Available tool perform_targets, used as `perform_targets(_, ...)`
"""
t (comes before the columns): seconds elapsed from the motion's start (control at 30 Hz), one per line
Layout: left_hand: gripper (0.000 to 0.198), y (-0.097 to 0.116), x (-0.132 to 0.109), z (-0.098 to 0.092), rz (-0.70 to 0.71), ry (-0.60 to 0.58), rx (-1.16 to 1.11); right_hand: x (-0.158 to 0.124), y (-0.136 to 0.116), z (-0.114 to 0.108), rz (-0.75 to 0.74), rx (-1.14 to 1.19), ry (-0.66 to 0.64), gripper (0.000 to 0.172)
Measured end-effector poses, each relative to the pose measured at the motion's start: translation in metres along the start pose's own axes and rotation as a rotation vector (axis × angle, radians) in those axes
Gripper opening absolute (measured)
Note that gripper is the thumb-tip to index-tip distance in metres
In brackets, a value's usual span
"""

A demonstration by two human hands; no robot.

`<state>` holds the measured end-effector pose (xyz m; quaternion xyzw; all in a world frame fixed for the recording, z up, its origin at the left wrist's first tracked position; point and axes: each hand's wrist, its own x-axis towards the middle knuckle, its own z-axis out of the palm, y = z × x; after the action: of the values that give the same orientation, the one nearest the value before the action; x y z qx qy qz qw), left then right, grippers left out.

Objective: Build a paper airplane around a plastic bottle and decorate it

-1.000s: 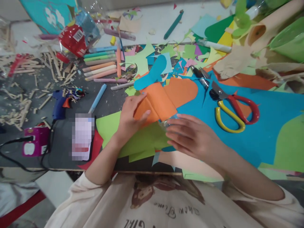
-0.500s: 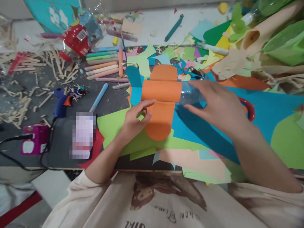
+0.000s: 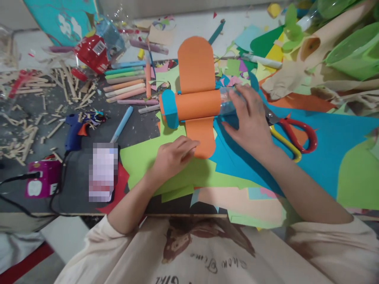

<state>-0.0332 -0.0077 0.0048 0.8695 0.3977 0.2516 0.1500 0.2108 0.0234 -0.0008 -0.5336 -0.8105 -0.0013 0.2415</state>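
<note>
A clear plastic bottle wrapped in orange paper (image 3: pixel 197 105) lies sideways on the table, with an orange paper wing (image 3: pixel 195 65) pointing away from me, another wing (image 3: pixel 203 136) pointing toward me, and a blue paper cap (image 3: pixel 169 108) at its left end. My right hand (image 3: pixel 250 122) rests on the bottle's bare right end, fingers curved over it. My left hand (image 3: pixel 174 154) sits loosely curled on the green paper sheet (image 3: pixel 139 157), its fingertips touching the near orange wing.
Red-and-yellow scissors (image 3: pixel 291 134) lie right of my right hand on a blue sheet (image 3: pixel 334 138). Coloured glue sticks (image 3: pixel 126 83), a blue glue gun (image 3: pixel 74 130), wooden sticks (image 3: pixel 26 130) and paper scraps (image 3: pixel 233 67) crowd the table. Rolled paper (image 3: pixel 334 35) lies far right.
The orange-wrapped bottle has been rolled away from me so its wings stand out flat. My right hand moved up onto the bottle's right end; my left hand drew back to the near wing.
</note>
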Motion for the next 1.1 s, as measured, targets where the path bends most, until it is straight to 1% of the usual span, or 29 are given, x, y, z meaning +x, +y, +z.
perform_targets(0.07, 0.017, 0.001, 0.000, 0.000, 0.024, 0.007, 0.058, -0.016, -0.014, -0.004, -0.094, -0.014, 0.082, 0.051)
perform_targets(0.1, 0.016, 0.002, -0.001, 0.000, 0.035, 0.025, 0.078, -0.023, -0.021, -0.006, -0.165, -0.007, 0.108, 0.047)
perform_targets(0.13, 0.015, 0.001, -0.001, 0.000, 0.043, 0.054, 0.087, -0.030, -0.027, -0.008, -0.220, 0.003, 0.088, 0.042)
perform_targets(0.17, 0.015, 0.001, 0.000, -0.001, 0.045, 0.092, 0.087, -0.034, -0.031, -0.009, -0.275, 0.017, 0.041, 0.037)
perform_targets(0.23, 0.019, 0.000, 0.000, -0.002, 0.024, 0.176, 0.074, -0.038, -0.032, -0.012, -0.290, 0.062, 0.024, 0.028)
perform_targets(0.27, 0.023, -0.001, 0.001, -0.002, 0.007, 0.212, 0.069, -0.037, -0.029, -0.013, -0.267, 0.083, 0.035, 0.025)
perform_targets(0.33, 0.032, -0.003, 0.002, -0.003, -0.010, 0.256, 0.071, -0.033, -0.017, -0.016, -0.210, 0.111, 0.164, 0.019)
perform_targets(0.37, 0.035, -0.005, 0.002, -0.003, -0.001, 0.265, 0.074, -0.030, -0.010, -0.017, -0.149, 0.106, 0.190, 0.017)
perform_targets(0.4, 0.036, -0.006, 0.003, -0.003, 0.014, 0.266, 0.074, -0.028, -0.001, -0.019, -0.086, 0.085, 0.189, 0.016)
perform_targets(0.5, 0.036, -0.007, 0.003, -0.001, 0.030, 0.242, 0.049, -0.026, 0.020, -0.022, 0.157, 0.002, 0.109, 0.027)
perform_targets(0.57, 0.036, -0.006, 0.002, 0.000, 0.009, 0.230, 0.035, -0.027, 0.027, -0.024, 0.263, -0.045, 0.054, 0.032)
perform_targets(0.63, 0.034, -0.006, 0.002, 0.001, 0.001, 0.225, 0.037, -0.028, 0.030, -0.024, 0.304, -0.050, 0.026, 0.034)
perform_targets(0.77, 0.030, -0.006, 0.002, 0.001, 0.022, 0.220, 0.041, -0.028, 0.030, -0.024, 0.327, 0.032, -0.012, 0.034)
perform_targets(0.87, 0.026, -0.005, 0.003, 0.001, 0.047, 0.193, 0.014, -0.027, 0.029, -0.023, 0.389, 0.037, -0.065, 0.039)
perform_targets(0.9, 0.026, -0.005, 0.003, 0.001, 0.047, 0.179, 0.005, -0.027, 0.028, -0.022, 0.393, 0.045, -0.065, 0.041)
perform_targets(0.97, 0.025, -0.004, 0.002, 0.001, 0.034, 0.157, -0.012, -0.028, 0.025, -0.022, 0.381, 0.083, -0.010, 0.040)
perform_targets(1.03, 0.025, -0.004, 0.002, 0.001, 0.013, 0.161, -0.028, -0.029, 0.021, -0.024, 0.385, 0.125, 0.117, 0.035)
perform_targets(1.1, 0.024, -0.004, 0.001, 0.001, -0.011, 0.189, -0.026, -0.030, 0.020, -0.028, 0.406, 0.152, 0.287, 0.029)
